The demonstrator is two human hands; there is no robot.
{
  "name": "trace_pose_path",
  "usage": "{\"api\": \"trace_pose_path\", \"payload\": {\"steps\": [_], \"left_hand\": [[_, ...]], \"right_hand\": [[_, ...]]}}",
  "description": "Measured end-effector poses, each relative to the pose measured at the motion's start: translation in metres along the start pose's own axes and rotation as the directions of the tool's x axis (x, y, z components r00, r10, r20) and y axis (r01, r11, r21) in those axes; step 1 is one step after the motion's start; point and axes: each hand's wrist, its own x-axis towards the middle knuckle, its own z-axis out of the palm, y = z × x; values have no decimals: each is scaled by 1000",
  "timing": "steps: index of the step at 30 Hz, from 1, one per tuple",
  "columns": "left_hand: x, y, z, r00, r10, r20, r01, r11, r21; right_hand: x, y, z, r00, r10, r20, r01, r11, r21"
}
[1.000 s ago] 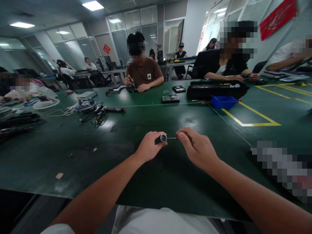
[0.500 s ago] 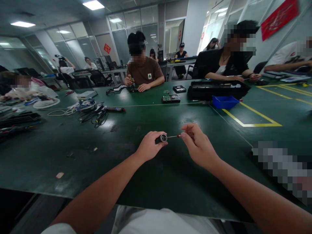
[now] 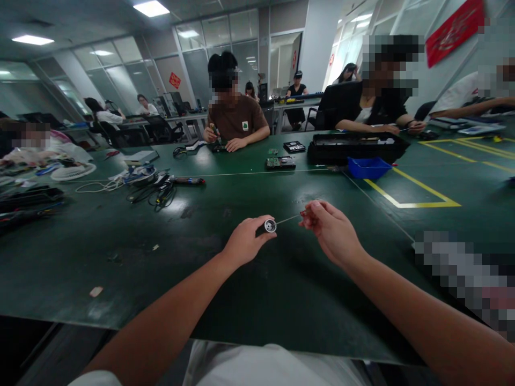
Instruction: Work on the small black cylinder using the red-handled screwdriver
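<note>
Between both hands: one thin rod (image 3: 288, 219), long axis toward 2–3 o'clock, red end pinched in right hand (image 3: 332, 228). One black cylinder (image 3: 269, 225), open end facing wearer, gripped by left hand (image 3: 244, 240), at right hand's 9 o'clock; rod tip by its rim, contact can't tell. Two hard drives (image 3: 280, 162), 12 o'clock; one blue tray (image 3: 369, 169), 2 o'clock.

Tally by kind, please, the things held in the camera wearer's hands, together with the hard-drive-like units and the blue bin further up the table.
Cylindrical piece, in the left hand: 1
Thin metal tool, in the right hand: 1
Hard-drive-like units: 2
Blue bin: 1
Total: 5
</note>
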Motion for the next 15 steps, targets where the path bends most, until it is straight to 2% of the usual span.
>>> {"api": "trace_pose_path", "payload": {"steps": [5, 10, 15], "left_hand": [[0, 1, -3, 998, 52, 31, -53, 998, 37], [1, 2, -5, 998, 56, 9, -56, 998, -20], [2, -1, -5, 998, 62, 1, -62, 994, 92]], "right_hand": [[-5, -3, 3, 1000, -5, 15, 6, 1000, -18], [-6, -4, 3, 1000, -18, 15, 18, 999, -28], [-7, -4, 2, 997, -54, 56, 59, 995, -83]]}}
